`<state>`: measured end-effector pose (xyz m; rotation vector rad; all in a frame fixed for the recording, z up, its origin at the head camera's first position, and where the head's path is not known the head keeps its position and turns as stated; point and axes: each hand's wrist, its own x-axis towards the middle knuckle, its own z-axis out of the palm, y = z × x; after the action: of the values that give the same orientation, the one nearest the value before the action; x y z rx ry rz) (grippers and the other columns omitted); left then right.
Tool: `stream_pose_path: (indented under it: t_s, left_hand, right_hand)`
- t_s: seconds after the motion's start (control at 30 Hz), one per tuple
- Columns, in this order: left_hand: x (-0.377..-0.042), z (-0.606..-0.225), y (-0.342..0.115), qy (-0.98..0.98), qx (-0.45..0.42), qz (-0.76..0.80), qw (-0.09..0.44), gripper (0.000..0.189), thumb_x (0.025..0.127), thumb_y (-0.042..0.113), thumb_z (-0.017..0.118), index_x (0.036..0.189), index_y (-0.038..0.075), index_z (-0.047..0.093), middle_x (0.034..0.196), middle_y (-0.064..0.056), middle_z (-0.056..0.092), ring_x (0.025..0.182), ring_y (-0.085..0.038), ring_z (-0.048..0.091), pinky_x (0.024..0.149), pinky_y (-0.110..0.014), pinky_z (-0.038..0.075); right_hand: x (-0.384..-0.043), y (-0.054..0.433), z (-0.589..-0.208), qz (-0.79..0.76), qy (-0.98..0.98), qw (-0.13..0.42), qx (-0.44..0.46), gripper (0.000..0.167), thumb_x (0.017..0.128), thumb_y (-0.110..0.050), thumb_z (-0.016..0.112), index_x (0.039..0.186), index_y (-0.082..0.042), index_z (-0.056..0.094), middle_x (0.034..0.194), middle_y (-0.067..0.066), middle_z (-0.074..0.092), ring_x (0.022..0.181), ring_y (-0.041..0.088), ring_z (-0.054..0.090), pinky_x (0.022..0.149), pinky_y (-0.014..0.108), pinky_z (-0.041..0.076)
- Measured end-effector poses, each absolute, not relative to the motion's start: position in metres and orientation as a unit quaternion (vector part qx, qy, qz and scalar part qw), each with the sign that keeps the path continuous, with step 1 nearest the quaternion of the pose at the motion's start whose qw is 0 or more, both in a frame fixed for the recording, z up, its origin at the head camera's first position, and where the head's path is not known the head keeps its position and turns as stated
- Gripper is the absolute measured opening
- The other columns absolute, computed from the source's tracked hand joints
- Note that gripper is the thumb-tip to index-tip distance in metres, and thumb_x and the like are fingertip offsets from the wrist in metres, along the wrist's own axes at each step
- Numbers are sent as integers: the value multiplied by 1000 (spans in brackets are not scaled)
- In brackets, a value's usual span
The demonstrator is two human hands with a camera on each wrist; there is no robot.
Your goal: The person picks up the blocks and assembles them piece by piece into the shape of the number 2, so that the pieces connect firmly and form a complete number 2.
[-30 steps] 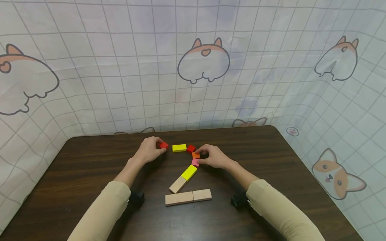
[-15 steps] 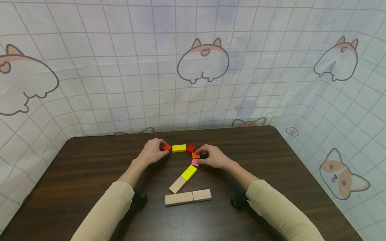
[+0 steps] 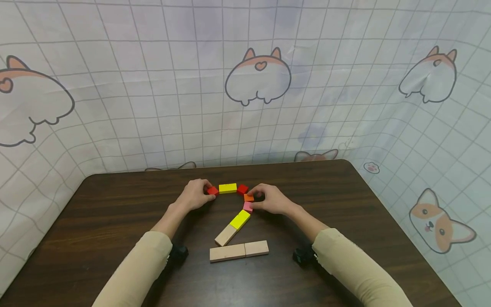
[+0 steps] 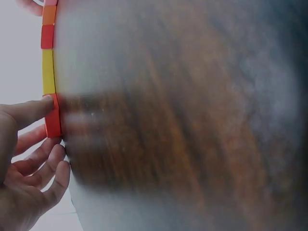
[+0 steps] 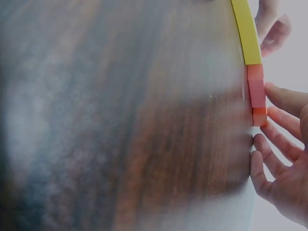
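My left hand (image 3: 193, 195) pinches a red block (image 3: 213, 191) between thumb and fingers, at the left end of the yellow block (image 3: 228, 188). In the left wrist view this red block (image 4: 53, 118) lines up end to end with the yellow block (image 4: 48, 72). My right hand (image 3: 273, 199) has its thumb against the pink block (image 3: 247, 207) and its index finger at the orange block (image 3: 248, 198). Another red block (image 3: 242, 189) lies between the yellow and orange blocks. The right wrist view shows the pink block (image 5: 256, 93) by the thumb tip.
A second yellow block (image 3: 240, 219) and a plain wooden block (image 3: 226, 235) continue the row diagonally toward me. Nearer, two plain wooden blocks (image 3: 227, 253) lie end to end on the dark table (image 3: 115, 221). A patterned cloth (image 3: 165, 94) hangs behind.
My left hand has slid the red block rightward, up to the yellow block, and slightly toward me. The right hand has stayed in place.
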<state>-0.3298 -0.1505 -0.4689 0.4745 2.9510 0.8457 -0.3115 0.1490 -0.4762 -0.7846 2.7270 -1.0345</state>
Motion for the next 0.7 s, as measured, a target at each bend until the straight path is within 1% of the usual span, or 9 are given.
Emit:
stream_pose_path:
  t_s: [0.23,0.53,0.7]
  left_hand:
    - [-330,-469,-150,951,153,268,21,37,92,20,80,118,-3,68,105,-14,69,91,-26,62,87,-43,53]
    - [-330,-467,-152,951,162,262,24,44,91,24,81,122,-4,66,110,-16,68,96,-29,62,92,-45,52]
    - [-330,-468,-155,950,170,262,25,47,91,24,81,125,-5,65,110,-16,68,96,-29,62,91,-45,52]
  right_hand:
    - [-311,149,-476,-338,902,60,-260,36,92,-22,80,125,-9,71,130,8,63,111,27,58,93,42,50]
    - [-312,151,-477,-334,902,53,-267,36,91,-23,81,124,-9,72,127,7,64,108,27,58,92,40,50]
    - [-311,153,-477,-340,899,45,-271,38,90,-25,82,123,-9,71,124,6,65,105,26,58,87,38,51]
